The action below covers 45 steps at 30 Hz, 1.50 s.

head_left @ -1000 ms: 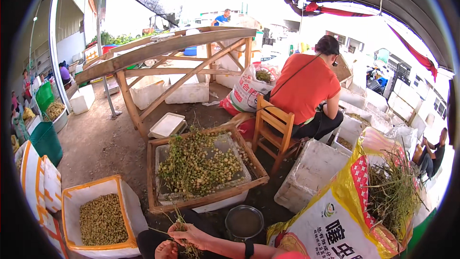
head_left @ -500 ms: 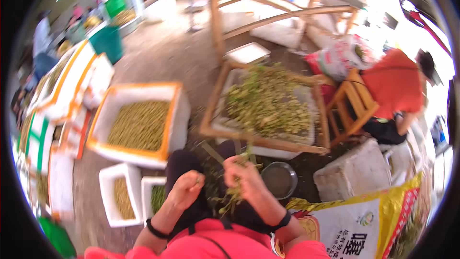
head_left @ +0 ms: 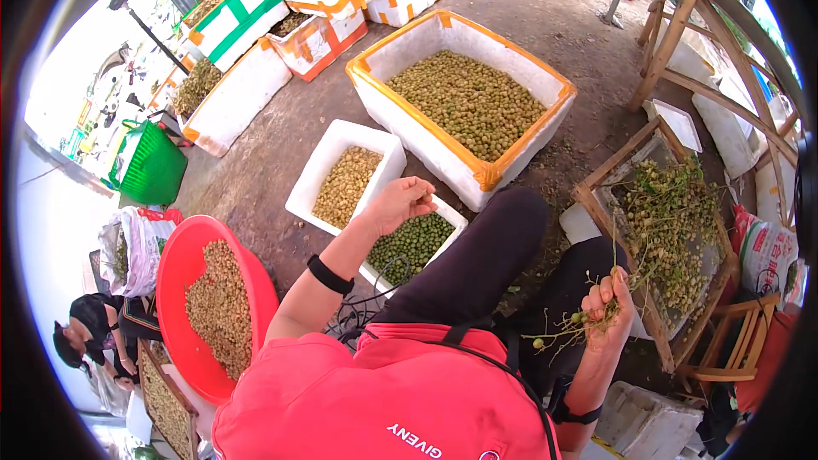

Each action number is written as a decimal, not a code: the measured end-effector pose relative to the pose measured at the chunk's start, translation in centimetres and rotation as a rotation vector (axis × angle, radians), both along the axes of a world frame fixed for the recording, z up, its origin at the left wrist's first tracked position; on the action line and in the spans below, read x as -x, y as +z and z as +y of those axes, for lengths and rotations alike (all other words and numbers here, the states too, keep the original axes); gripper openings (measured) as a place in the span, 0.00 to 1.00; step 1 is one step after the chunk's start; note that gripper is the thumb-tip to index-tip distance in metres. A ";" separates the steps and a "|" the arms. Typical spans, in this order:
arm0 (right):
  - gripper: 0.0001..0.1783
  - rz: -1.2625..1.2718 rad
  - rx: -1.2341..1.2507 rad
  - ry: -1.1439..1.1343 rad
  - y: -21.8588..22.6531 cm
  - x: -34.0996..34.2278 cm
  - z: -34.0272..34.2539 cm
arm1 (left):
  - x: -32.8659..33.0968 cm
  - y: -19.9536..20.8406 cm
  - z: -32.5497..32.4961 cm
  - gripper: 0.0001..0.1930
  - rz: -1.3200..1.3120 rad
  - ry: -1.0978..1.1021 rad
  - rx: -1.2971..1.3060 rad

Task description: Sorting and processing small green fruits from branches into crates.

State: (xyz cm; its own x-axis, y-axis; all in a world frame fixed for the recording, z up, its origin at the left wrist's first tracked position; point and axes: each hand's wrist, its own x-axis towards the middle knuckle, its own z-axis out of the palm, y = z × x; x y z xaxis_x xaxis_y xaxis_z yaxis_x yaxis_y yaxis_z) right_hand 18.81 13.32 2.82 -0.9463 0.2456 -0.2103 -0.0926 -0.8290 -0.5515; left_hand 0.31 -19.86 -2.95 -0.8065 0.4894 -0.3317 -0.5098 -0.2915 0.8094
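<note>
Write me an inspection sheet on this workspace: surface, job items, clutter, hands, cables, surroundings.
Surface: bare brown ground.
Job items: fruiting plant stems; more on the wood-framed tray; large foam box and two small foam boxes holding small round produce.
Clutter: stacked foam boxes at upper left; red tub holding produce; green basket.
Left hand: fingertips drawn together, overlapping the small boxes in this view; can't tell if it pinches anything.
Right hand: closed around the stems.
Cables: thin black cables loose near the green produce; ends not traceable.
Surroundings: seated person at lower left; wooden frame at upper right.
</note>
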 end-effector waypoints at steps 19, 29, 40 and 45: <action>0.03 0.000 -0.008 -0.282 2.3 2.8 1.2 | -9.1 6.0 16.2 0.07 0.003 -0.711 -0.074; 0.03 -0.020 0.050 -0.277 -0.4 1.6 2.9 | -8.9 3.8 15.5 0.07 -0.249 -0.659 -0.267; 0.05 -0.053 -0.035 -0.198 -1.7 1.7 3.6 | -8.9 4.2 14.4 0.10 -0.299 -0.782 -0.294; 0.02 -0.059 0.078 -0.320 -2.8 1.6 5.0 | -8.1 5.1 13.7 0.10 -0.306 -0.840 -0.333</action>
State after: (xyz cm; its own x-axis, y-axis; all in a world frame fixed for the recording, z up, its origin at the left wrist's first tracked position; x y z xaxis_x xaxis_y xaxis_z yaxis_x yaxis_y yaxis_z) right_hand 17.16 18.28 -0.03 -0.8096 0.5092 -0.2918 -0.3247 -0.8029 -0.5000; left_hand 8.45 -6.20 2.12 -0.0494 0.9767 -0.2087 -0.8333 0.0749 0.5477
